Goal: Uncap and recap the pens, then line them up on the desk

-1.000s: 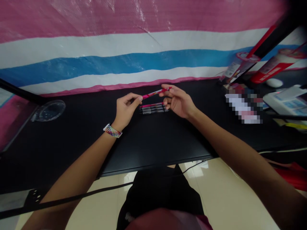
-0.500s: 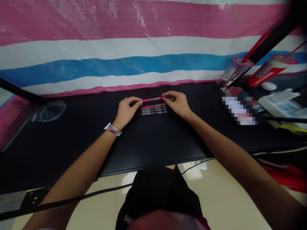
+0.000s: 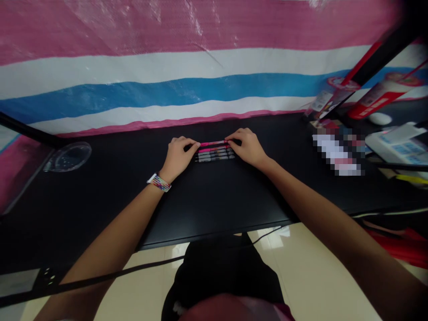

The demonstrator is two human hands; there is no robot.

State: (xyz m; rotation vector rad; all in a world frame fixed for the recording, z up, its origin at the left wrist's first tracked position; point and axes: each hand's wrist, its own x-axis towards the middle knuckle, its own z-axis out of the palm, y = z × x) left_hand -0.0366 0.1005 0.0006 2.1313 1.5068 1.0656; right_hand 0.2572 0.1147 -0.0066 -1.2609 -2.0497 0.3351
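Observation:
Between my two hands lies a pink pen, the farthest of a small stack of parallel pens. My left hand pinches its left end between thumb and fingers. At its other end, my right hand pinches the tip the same way. Just nearer to me and close against it is a second pink pen. Below that, several grey-and-clear pens lie side by side, their ends roughly lined up. A patterned band circles my left wrist.
On the black desk, a clear plastic lid lies at the left. Two drink cups with straws, one a red-and-white cup, stand at the back right beside a white mouse. A striped sheet hangs behind.
The farthest pink pen has come down toward me, closing the gap to the second pink pen. Both hands still hold its ends.

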